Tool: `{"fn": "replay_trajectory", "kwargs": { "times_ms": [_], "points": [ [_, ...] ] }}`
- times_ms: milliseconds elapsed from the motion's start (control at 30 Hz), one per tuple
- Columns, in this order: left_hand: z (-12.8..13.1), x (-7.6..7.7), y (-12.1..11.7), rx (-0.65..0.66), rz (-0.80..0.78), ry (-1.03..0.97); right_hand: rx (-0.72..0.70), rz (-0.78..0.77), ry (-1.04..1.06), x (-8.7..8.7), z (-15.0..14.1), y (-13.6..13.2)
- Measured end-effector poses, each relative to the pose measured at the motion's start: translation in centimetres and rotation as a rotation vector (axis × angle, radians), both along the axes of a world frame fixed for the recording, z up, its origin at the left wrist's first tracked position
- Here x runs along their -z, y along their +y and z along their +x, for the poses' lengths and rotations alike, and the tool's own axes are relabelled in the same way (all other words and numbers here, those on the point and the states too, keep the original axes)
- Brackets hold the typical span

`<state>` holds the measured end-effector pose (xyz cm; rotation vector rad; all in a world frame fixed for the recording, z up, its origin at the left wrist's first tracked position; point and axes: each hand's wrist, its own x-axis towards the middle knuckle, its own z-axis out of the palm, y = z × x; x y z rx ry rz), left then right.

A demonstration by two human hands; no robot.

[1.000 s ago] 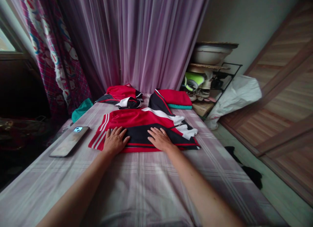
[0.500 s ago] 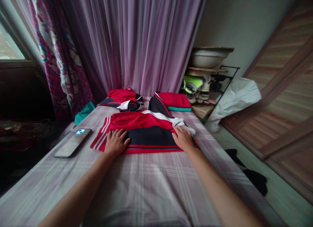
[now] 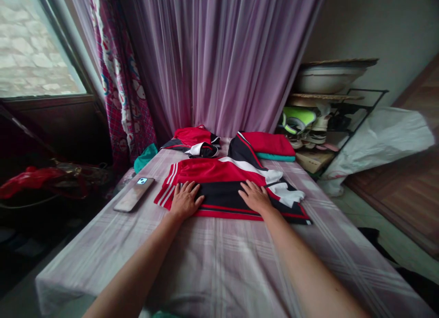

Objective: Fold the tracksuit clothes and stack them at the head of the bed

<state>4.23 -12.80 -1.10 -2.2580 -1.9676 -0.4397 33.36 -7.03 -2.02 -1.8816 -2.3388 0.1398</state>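
Note:
A red, black and white sports jacket (image 3: pixel 219 190) lies spread on the bed-like surface, its white-striped end to the left and white cloth parts at the right. My left hand (image 3: pixel 186 200) rests flat near the striped end, fingers spread. On the black panel, my right hand (image 3: pixel 254 197) lies flat with its fingers apart, left of the white parts. A phone (image 3: pixel 135 195) lies face down to the left of the jacket. Behind it sit a crumpled red and black garment (image 3: pixel 194 137) and a folded red garment (image 3: pixel 272 143) atop a teal cloth (image 3: pixel 277 157).
A plaid sheet (image 3: pixel 212 258) covers the surface. Purple curtains (image 3: pixel 226 57) hang behind. On the right stand a rack (image 3: pixel 368 112) with shoes and a basin (image 3: pixel 329 78), and a white sack (image 3: pixel 387 137). A teal cloth (image 3: pixel 146 157) lies at the left edge.
The view has turned left, so everything appears farther right. My right hand has slid left along the jacket, away from its white parts. My left hand stays by the striped end.

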Motion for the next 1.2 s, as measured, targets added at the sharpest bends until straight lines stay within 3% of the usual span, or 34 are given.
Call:
{"fn": "replay_trajectory", "kwargs": {
  "times_ms": [100,233,500,767,1200],
  "points": [
    [-0.5,0.1,-0.2,0.023,0.024,-0.009,0.015,0.024,-0.023,0.4,2.7,0.1],
    [-2.5,-0.1,-0.8,0.019,0.029,-0.015,0.027,0.035,-0.051,0.2,3.0,-0.3],
    [-6.2,0.5,-1.3,-0.196,0.006,-0.101,0.029,0.078,-0.038,0.4,2.7,-0.3],
    [-6.6,1.0,-0.7,-0.192,0.031,-0.102,0.046,0.051,-0.036,0.0,2.4,-0.5],
    [-5.9,-0.4,-1.9,-0.261,0.007,-0.096,0.057,0.031,-0.027,-0.4,2.2,-0.9]
  ]
}}
